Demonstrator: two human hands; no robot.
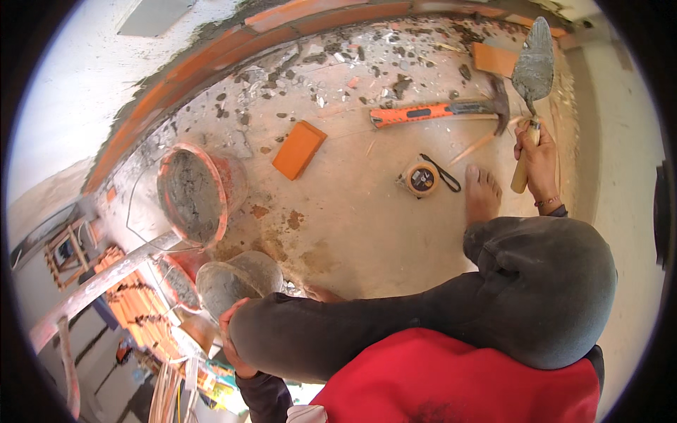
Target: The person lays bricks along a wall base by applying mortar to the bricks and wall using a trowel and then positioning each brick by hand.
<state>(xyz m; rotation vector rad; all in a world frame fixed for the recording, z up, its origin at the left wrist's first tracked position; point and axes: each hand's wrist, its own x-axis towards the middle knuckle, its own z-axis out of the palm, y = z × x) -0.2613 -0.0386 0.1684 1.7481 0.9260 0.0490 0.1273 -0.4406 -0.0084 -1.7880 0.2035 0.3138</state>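
Observation:
My right hand (536,155) grips the wooden handle of a trowel (532,63), its blade pointing up and smeared with mortar. Beside it lie an orange-and-black hammer (423,113) and a tape measure (422,180) with a black strap. My left hand (236,349) is low at the left, curled at my grey-trousered leg (352,317) and partly hidden by it; what it holds, if anything, is unclear. Near that hand stands a grey bucket (226,282). An orange brick (298,149) lies mid-floor, left of the hammer.
A red bucket of mortar (194,197) and another red bucket (176,278) stand left. A low brick course (324,21) runs along the wall. Rubble and another brick (492,60) lie near it. A mortar-streaked bar (84,292), stacked bricks (134,310) and timber fill the lower left.

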